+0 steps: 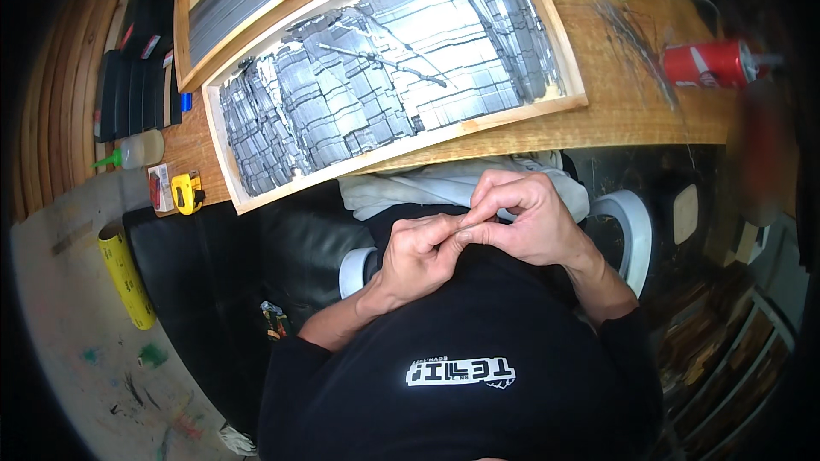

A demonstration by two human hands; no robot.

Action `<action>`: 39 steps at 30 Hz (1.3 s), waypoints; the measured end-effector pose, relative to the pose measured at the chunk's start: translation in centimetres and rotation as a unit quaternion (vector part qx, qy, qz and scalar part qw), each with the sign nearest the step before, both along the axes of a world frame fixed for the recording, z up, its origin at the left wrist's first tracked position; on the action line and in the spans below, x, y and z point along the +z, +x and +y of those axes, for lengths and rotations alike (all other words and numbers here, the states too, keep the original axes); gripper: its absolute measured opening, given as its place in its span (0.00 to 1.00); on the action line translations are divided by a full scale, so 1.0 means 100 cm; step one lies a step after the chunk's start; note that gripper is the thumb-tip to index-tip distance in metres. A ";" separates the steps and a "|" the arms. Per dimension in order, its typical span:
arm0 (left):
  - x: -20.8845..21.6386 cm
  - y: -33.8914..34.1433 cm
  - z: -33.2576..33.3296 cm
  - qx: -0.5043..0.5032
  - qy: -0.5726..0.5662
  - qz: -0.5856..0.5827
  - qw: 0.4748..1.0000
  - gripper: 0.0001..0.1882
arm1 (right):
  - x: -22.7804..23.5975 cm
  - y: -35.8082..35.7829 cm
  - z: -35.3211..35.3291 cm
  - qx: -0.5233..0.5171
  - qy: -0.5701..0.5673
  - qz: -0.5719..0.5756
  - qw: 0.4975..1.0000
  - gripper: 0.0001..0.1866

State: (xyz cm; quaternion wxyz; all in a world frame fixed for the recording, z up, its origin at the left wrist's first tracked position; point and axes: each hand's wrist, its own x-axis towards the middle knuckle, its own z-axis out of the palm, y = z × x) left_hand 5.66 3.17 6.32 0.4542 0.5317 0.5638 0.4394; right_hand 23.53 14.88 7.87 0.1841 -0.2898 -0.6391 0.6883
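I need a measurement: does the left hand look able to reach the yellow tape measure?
Probably, with a stretch: nothing covers the yellow tape measure, though the left hand must first part from the right hand.

A small dark piece [464, 226], mostly hidden, its full shape unclear, is pinched between left and right fingers [489, 234]

The left hand [420, 256] and right hand [538, 218] met, fingertips pinched together (anything between them was too small to tell), before a black shirt [461, 316]. Beyond, a wooden frame [553, 38] of grey strips [350, 85] rested on a table [632, 124].
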 end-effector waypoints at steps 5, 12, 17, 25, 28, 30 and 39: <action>0.000 0.002 0.000 0.009 0.024 0.019 0.999 0.12 | -0.001 -0.002 -0.001 -0.005 0.019 0.016 1.000 0.08; 0.000 0.006 -0.004 0.046 0.017 0.025 0.998 0.11 | -0.005 -0.011 -0.013 -0.066 0.163 0.050 0.983 0.06; 0.002 0.011 0.003 0.085 0.041 0.030 0.995 0.11 | -0.007 -0.012 -0.009 -0.070 0.153 0.056 0.984 0.07; 0.000 0.009 0.006 0.087 0.054 0.012 0.995 0.09 | 0.011 -0.009 0.002 -0.043 0.114 0.035 0.992 0.08; 0.005 0.006 0.006 0.075 0.027 0.013 0.997 0.07 | 0.010 -0.008 0.003 -0.037 0.126 0.031 0.991 0.08; 0.006 0.005 0.006 0.066 0.017 0.016 0.998 0.07 | 0.009 -0.008 0.003 -0.034 0.129 0.033 0.990 0.07; 0.001 0.003 0.004 0.059 0.025 0.009 0.998 0.07 | 0.009 -0.008 0.004 -0.024 0.130 0.039 0.990 0.07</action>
